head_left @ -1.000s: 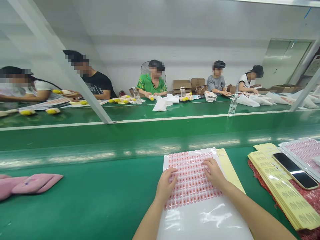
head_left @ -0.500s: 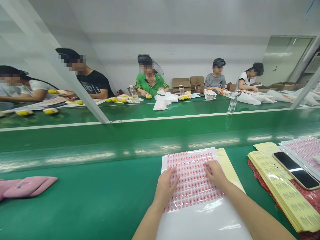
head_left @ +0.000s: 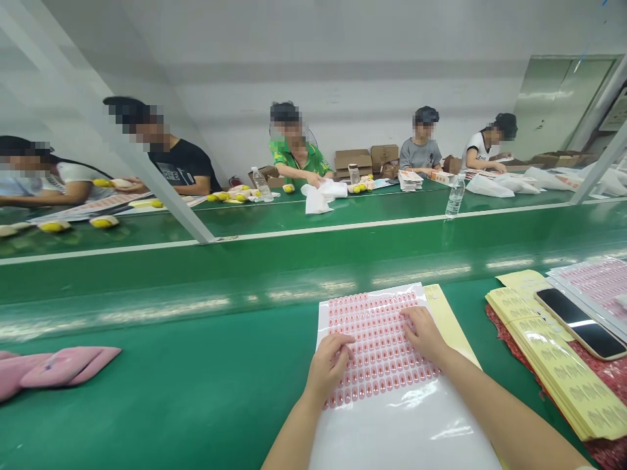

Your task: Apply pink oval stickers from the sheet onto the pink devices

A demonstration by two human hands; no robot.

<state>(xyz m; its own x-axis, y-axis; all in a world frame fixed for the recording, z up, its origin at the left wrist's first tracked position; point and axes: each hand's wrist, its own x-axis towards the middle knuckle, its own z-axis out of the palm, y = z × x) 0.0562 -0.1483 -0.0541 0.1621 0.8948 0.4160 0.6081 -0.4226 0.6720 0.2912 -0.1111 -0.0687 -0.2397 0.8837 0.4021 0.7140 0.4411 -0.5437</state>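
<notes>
A white sheet point(head_left: 392, 427) covered with rows of small pink oval stickers point(head_left: 375, 356) lies flat on the green work surface. My left hand point(head_left: 327, 365) rests on its left side, index finger stretched out over the stickers and the other fingers loosely bent. On the right part of the rows, my right hand point(head_left: 425, 334) lies with its fingers apart and slightly curved. Neither hand shows anything held. Under the sheet's right edge a yellow sheet point(head_left: 453, 323) sticks out.
To the right are a stack of yellow label sheets point(head_left: 553, 365), a phone point(head_left: 580, 323) and more pink sticker sheets point(head_left: 595, 287). A pink cloth item point(head_left: 63, 367) lies at left. Across the divider, several people work beside a water bottle point(head_left: 455, 196) and white bags point(head_left: 490, 185).
My left hand's fingers have bent and drawn closer together, the index now pointing right across the stickers. My right hand stays nearly in place. The person in green has reached toward the white bags.
</notes>
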